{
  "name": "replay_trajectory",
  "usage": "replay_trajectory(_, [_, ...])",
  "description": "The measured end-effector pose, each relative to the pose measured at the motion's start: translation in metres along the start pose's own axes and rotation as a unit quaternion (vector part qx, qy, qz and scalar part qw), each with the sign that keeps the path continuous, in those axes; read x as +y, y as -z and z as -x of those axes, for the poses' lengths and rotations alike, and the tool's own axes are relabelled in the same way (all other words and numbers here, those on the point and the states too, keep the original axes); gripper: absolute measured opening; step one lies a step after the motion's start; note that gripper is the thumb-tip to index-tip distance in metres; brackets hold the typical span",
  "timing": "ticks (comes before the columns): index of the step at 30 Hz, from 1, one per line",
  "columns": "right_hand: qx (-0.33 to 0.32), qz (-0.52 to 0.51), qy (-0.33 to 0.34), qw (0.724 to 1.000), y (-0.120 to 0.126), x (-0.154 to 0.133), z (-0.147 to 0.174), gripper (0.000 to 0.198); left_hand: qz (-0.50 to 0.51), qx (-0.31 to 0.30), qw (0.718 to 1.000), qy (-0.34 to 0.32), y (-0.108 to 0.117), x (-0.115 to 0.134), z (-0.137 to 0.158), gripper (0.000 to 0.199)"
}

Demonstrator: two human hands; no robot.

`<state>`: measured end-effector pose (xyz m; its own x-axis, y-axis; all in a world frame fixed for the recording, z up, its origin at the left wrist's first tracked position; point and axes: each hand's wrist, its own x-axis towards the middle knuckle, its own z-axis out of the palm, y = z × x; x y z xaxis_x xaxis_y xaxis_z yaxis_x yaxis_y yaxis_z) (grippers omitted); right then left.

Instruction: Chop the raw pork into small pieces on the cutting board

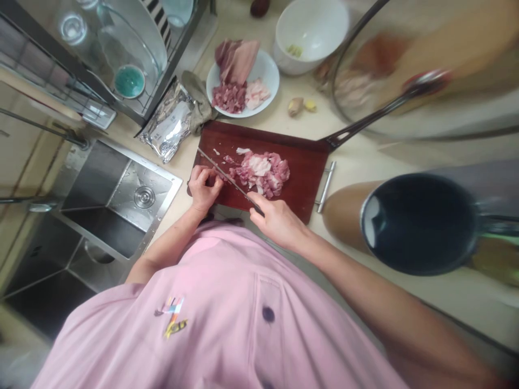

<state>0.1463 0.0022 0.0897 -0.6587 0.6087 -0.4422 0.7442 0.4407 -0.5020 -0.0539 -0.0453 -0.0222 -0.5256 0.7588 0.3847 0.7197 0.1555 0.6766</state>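
Observation:
My right hand (279, 219) is wrapped round the handle of a kitchen knife (237, 187), its blade slanting up and left across a dark red cutting board (304, 162). Close to the blade, on its left, my left hand (205, 188) rests at the board's near edge with curled, closed fingers. Whatever they hold is hidden. Right of the blade lies a heap of chopped raw meat (263, 170), pink with white fat on top. A few small scraps are scattered near the blade.
Beyond the board stand a plate (272, 89) of raw meat, a white bowl (312, 35) and ginger pieces (295, 106). A silver foil packet (166, 121) lies left, near the dish rack (158, 81) and sink (121, 189). A dark pan (419, 224) is at right.

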Motion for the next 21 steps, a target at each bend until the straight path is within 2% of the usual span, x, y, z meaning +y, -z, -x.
replay_trajectory(6, [-0.042, 0.034, 0.0, 0.999, 0.003, 0.004, 0.011, 0.041, 0.004, 0.0, 1.0, 0.026, -0.002, 0.002, -0.001, 0.016])
replay_trajectory(9, [-0.056, 0.019, 0.0, 0.998, 0.001, -0.002, -0.007, 0.042, 0.014, -0.008, 1.0, 0.026, -0.002, 0.003, -0.002, 0.018])
replay_trajectory(14, [-0.024, -0.002, 0.022, 0.999, -0.004, -0.013, -0.036, 0.038, 0.015, -0.028, 0.999, 0.028, 0.001, 0.004, -0.003, 0.019])
replay_trajectory(19, [-0.069, -0.054, 0.001, 0.996, 0.001, -0.002, -0.02, 0.037, 0.03, -0.022, 0.999, 0.03, 0.001, 0.004, -0.004, 0.015])
replay_trajectory(21, [-0.073, -0.042, -0.014, 0.996, 0.0, -0.004, -0.025, 0.037, 0.036, -0.03, 0.999, 0.025, 0.002, 0.004, -0.004, 0.016])
